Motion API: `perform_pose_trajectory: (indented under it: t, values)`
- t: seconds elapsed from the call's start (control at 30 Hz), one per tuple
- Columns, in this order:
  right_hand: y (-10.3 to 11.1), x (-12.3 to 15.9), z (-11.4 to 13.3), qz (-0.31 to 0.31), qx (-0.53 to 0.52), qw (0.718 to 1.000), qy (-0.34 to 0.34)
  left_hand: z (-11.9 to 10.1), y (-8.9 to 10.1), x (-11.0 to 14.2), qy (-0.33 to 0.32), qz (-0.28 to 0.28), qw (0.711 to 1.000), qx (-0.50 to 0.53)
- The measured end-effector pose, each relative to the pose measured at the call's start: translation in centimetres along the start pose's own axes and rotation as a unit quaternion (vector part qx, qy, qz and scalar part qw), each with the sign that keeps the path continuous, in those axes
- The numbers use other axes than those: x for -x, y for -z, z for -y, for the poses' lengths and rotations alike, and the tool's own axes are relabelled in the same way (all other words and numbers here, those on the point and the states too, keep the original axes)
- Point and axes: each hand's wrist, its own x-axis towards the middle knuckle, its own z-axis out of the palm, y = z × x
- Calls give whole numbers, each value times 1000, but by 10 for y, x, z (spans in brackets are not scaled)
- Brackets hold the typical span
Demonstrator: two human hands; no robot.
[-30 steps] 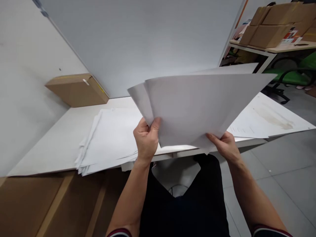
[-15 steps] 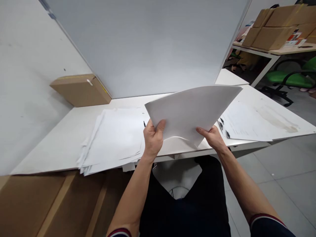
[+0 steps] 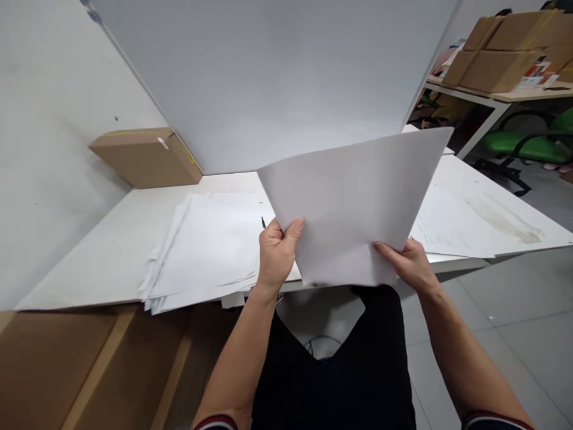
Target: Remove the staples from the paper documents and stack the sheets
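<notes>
A white sheaf of paper (image 3: 349, 203) is held upright above the front edge of the desk, its blank side facing me. My left hand (image 3: 280, 248) grips its left edge, thumb in front and fingers behind. On the right, my right hand (image 3: 407, 260) pinches the lower right edge the same way. How many sheets are in the sheaf I cannot tell. Left of my left hand lies a loose stack of white paper (image 3: 206, 245), and the tip of a dark pen (image 3: 263, 222) shows beside it. Printed sheets (image 3: 447, 230) lie to the right, partly behind the held paper.
The white desk (image 3: 89, 257) meets a tall pale panel (image 3: 277, 77) at the back. A cardboard box (image 3: 143, 158) leans in the left corner. Brown cartons (image 3: 58, 364) stand below the desk at left. Stacked boxes (image 3: 496, 65) and a green chair (image 3: 523, 143) are at far right.
Edges that were fanned apart a second ago are now lined up. The sheaf bowed and narrowed half a second ago, then flattened as my right hand moved back outward to the right.
</notes>
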Motion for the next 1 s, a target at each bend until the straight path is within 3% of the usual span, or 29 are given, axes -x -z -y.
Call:
perform_pose_trajectory:
  t: [0.1, 0.17, 0.27, 0.37, 0.47, 0.6, 0.83, 1.0]
  values:
    - [10, 20, -12, 54, 5, 991, -121, 24, 6, 8, 90, 33, 994, -55]
    - [16, 35, -27, 117, -19, 970, -212, 46, 13, 16, 129, 62, 980, -140]
    - [21, 57, -46, 166, -76, 936, -302, 73, 22, 26, 92, 67, 940, -320]
    - [24, 75, -54, 155, -127, 912, -358, 89, 27, 26, 20, 52, 901, -431]
    - [23, 84, -50, 135, -156, 904, -376, 101, 28, 14, -34, 47, 884, -464]
    - [17, 83, -44, 137, -171, 899, -380, 112, 27, 0, -82, 38, 889, -449]
    - [10, 74, -50, 141, -161, 904, -370, 115, 30, -1, -73, 48, 893, -442]
    - [10, 70, -53, 149, -148, 908, -363, 116, 30, -2, -77, 65, 880, -464]
